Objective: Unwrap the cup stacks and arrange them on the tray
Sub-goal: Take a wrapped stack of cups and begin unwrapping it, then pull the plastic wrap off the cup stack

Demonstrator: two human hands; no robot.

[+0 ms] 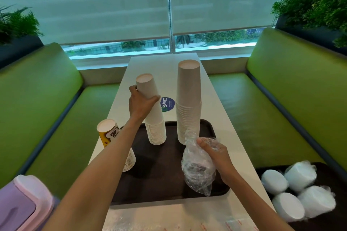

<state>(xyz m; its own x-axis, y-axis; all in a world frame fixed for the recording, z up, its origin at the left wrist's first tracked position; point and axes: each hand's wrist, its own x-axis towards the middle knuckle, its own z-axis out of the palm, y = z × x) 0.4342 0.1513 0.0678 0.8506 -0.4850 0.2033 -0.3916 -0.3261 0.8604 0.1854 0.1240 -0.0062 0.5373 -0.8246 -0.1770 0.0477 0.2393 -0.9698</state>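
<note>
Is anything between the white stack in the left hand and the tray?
Nothing visible. The left hand grips the white stack, its base already on the tray; the taller stack stands apart at right, the right hand holds plastic wrap nearer.

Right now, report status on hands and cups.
Left hand grips tilted white stack on tray. Right hand holds crumpled wrap. Printed stack behind left forearm.

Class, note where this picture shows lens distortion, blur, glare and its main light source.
Head view: daylight enters through the shaded window; the wide lens bows the green benches; the lilac bin at lower left is blurred; the clear wrapper in the right hand glints.
</note>
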